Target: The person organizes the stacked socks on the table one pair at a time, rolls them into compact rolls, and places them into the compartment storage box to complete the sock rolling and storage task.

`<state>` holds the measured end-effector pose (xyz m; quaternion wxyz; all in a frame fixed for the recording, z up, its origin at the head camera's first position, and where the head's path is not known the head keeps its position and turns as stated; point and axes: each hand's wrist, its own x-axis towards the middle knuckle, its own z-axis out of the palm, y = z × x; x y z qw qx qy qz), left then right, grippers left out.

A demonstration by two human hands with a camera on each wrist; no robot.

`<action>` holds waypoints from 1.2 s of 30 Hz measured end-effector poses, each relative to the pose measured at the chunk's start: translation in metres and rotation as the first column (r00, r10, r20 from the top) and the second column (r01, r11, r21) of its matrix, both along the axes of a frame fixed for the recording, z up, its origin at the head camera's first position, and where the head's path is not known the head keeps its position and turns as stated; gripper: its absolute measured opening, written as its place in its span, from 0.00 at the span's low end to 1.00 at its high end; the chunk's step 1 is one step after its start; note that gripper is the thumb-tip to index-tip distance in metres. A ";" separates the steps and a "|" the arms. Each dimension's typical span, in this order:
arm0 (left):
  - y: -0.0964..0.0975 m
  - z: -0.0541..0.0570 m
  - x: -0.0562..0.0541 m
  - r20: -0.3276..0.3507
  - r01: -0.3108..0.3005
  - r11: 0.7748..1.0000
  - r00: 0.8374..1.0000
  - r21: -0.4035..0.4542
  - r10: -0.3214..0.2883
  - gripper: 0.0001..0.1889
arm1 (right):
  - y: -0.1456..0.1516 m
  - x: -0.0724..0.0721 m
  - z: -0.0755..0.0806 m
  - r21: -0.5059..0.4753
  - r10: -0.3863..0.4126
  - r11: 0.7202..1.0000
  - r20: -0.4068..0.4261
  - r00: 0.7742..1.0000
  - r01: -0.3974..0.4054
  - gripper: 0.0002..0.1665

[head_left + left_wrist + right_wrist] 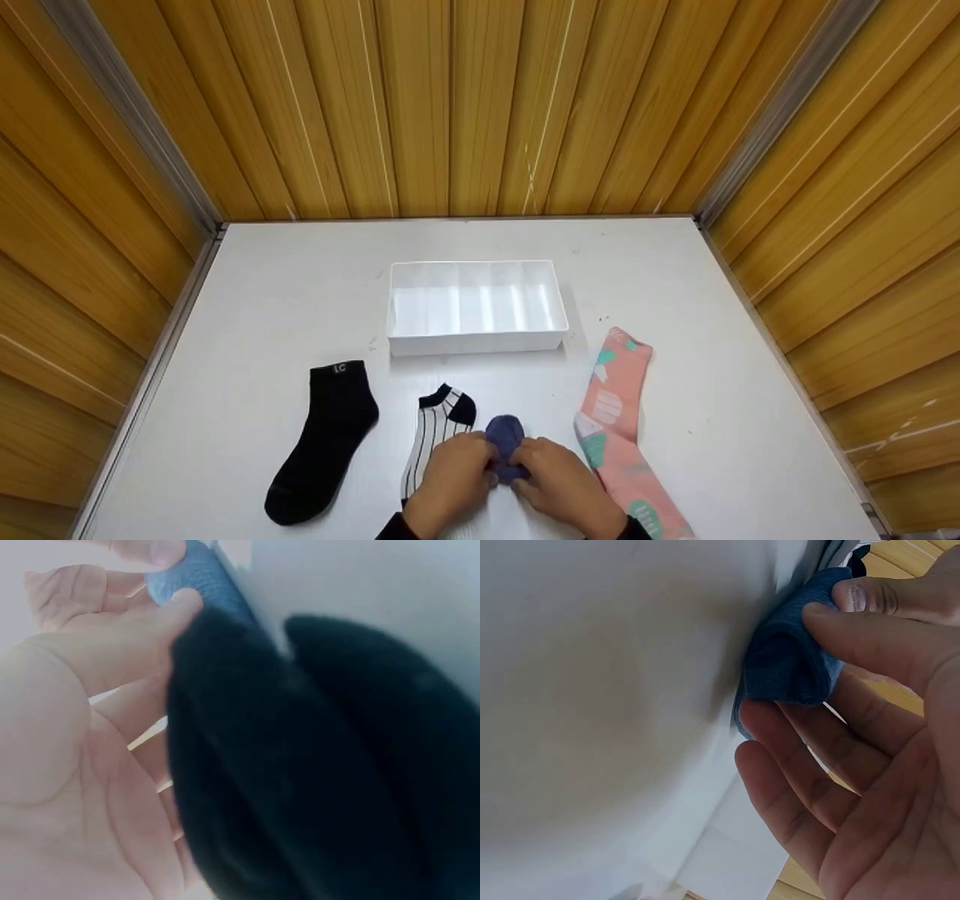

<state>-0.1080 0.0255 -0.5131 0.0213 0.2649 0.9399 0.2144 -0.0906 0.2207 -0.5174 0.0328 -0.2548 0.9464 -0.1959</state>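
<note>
A small blue sock (505, 432), folded into a compact bundle, lies on the table between both hands. My left hand (457, 466) pinches its left side between thumb and fingers. On the other side my right hand (556, 477) pinches it the same way. The right wrist view shows the blue sock (784, 664) with its fabric doubled over and a hollow fold facing the camera; the right thumb presses on top and fingers sit beneath. In the left wrist view a dark sleeve (300, 765) hides much, leaving only one end of the blue sock (199, 577) visible.
A white striped ankle sock (431, 431) lies just left of the hands, partly under the left one. Farther left is a black sock (326, 442). A pink patterned sock (619, 420) lies at the right. Behind stands a white divided box (476, 344).
</note>
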 end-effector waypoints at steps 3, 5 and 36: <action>0.001 -0.001 0.000 -0.057 0.002 1.000 0.998 -0.024 -0.003 0.10 | 0.001 -0.002 0.000 -0.013 -0.003 1.000 -0.018 1.000 0.003 0.08; 0.002 -0.004 0.001 -0.087 0.000 0.999 0.996 -0.040 -0.003 0.11 | 0.001 -0.003 0.000 -0.015 -0.006 1.000 0.001 1.000 0.006 0.08; 0.006 -0.006 0.003 -0.127 -0.038 0.999 0.991 -0.029 0.034 0.11 | -0.003 0.001 0.001 0.040 -0.047 0.998 0.043 0.998 0.046 0.07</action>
